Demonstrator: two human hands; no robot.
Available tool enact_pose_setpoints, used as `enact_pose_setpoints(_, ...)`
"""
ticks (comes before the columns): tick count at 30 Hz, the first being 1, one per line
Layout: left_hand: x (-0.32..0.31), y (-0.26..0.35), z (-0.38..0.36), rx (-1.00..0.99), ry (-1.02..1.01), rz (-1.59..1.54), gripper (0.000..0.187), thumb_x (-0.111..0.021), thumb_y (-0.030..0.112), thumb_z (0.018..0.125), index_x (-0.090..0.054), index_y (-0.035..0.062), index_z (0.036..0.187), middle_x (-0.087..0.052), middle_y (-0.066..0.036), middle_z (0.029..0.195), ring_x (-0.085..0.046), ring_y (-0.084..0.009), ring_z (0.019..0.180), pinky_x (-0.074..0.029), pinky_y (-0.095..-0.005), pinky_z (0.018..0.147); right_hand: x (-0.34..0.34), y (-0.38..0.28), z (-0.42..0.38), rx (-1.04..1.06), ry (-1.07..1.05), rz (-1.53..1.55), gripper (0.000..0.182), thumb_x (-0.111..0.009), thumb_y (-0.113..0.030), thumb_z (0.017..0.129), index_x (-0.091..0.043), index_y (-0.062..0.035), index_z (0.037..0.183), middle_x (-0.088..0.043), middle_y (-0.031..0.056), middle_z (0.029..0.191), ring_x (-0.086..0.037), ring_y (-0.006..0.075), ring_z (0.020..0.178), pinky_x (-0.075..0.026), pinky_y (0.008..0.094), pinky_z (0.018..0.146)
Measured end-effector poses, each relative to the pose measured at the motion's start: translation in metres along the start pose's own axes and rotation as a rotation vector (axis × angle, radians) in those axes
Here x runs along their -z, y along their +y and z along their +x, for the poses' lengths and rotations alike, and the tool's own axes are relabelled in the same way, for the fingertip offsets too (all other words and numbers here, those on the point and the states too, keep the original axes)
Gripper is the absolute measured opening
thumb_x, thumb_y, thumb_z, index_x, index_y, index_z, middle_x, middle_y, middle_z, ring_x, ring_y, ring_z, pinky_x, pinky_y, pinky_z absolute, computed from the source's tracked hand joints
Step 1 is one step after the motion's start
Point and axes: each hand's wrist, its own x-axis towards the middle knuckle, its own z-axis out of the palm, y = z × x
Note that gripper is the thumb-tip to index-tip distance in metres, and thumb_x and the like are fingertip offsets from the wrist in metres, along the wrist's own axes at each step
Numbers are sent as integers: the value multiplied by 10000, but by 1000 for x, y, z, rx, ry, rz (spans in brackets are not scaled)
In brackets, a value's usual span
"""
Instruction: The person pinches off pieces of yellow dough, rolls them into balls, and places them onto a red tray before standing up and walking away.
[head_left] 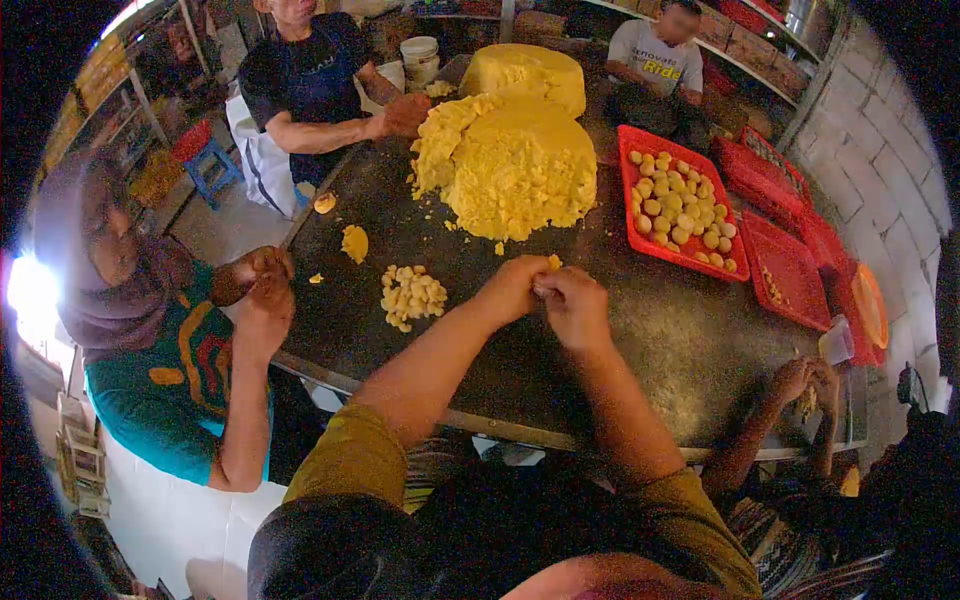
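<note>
My left hand (514, 288) and my right hand (575, 304) meet above the dark table (640, 350), fingers closed together. A small bit of yellow dough (554, 262) shows between them; the rest of what they hold is hidden. Beyond them stands a large crumbly mound of yellow dough (530, 165), with a smoother block (525, 78) of it behind. Left of my forearm lies a pile of small pale pieces (411, 296). Loose lumps of yellow dough (355, 243) sit farther left.
A red tray (628, 190) of round dough balls (685, 205) lies to the right, with more red trays (790, 265) beside it. Co-workers sit or stand around the table; one person's hands (808, 380) work near the right edge, another's (265, 285) at the left.
</note>
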Motion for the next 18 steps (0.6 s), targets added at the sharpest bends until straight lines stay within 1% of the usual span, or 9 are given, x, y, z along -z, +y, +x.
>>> enact_pose_setpoints(2, 3, 10, 2, -67, 64, -58, 278, -618, -8, 640, -529, 28, 901, -572, -169, 823, -558, -338, 844, -447, -371, 709, 0, 8, 1, -38, -6, 48, 181, -624, -1, 675, -597, -36, 850, -601, 102, 803, -580, 258, 670, -471, 320, 631)
enact_pose_setpoints(4, 11, 14, 3, -39, 98, -64, 273, -632, 11, 649, -528, 28, 901, -575, -167, 825, -563, -328, 846, -449, -370, 707, -5, 13, 2, -465, 62, 453, 182, -614, -13, 695, -590, -45, 873, -598, 108, 812, -578, 262, 666, -469, 315, 637)
enact_pose_setpoints(5, 14, 14, 3, -12, 137, -73, 271, -646, 29, 657, -528, 27, 901, -578, -164, 827, -568, -317, 848, -450, -369, 705, -5, 14, 0, -466, 54, 457, 182, -614, -13, 695, -590, -45, 873, -598, 108, 812, -578, 262, 666, -469, 315, 637)
enact_pose_setpoints(7, 11, 9, 5, 78, 76, 15, 296, -677, 76, 662, -523, 42, 913, -581, -160, 861, -574, -298, 858, -452, -365, 697, 4, -1, 6, -188, -23, 95, 208, -613, -34, 719, -588, -53, 924, -591, 107, 806, -584, 233, 699, -474, 304, 650)
enact_pose_setpoints(9, 6, 11, 3, 194, -19, 1, 332, -693, 89, 652, -514, 56, 930, -576, -161, 886, -573, -301, 857, -452, -367, 691, 0, 0, 5, -74, 16, -35, 225, -617, -36, 721, -587, -56, 943, -581, 100, 783, -581, 224, 711, -475, 291, 651)
enact_pose_setpoints(10, -2, 1, 3, 48, 25, -124, 317, -689, 101, 652, -511, 52, 910, -572, -167, 864, -570, -324, 846, -449, -375, 693, -2, 1, 4, 35, 65, -171, 242, -620, -37, 723, -587, -59, 962, -571, 92, 759, -577, 214, 723, -476, 278, 653)
enact_pose_setpoints(13, 0, 16, -2, 60, 80, -132, 202, -565, 9, 675, -541, 57, 870, -568, -148, 897, -549, -328, 862, -433, -370, 738, -1, 2, 2, -115, 38, -65, 235, -620, -24, 712, -601, -61, 943, -581, 95, 760, -583, 222, 745, -479, 283, 673)
enact_pose_setpoints(16, -2, 4, 4, 105, 56, -40, 209, -594, 39, 658, -538, 47, 860, -570, -171, 871, -553, -341, 857, -436, -387, 708, -3, -2, 2, -182, 153, 51, 192, -619, -10, 695, -617, -55, 881, -596, 108, 781, -585, 256, 731, -478, 298, 683)
enact_pose_setpoints(18, 0, -2, 4, 102, 98, 10, 223, -623, 71, 656, -531, 36, 857, -572, -183, 837, -553, -360, 851, -438, -403, 686, -1, -10, 3, -148, 64, 14, 157, -622, -21, 685, -624, -64, 836, -605, 114, 790, -584, 263, 748, -472, 320, 691)
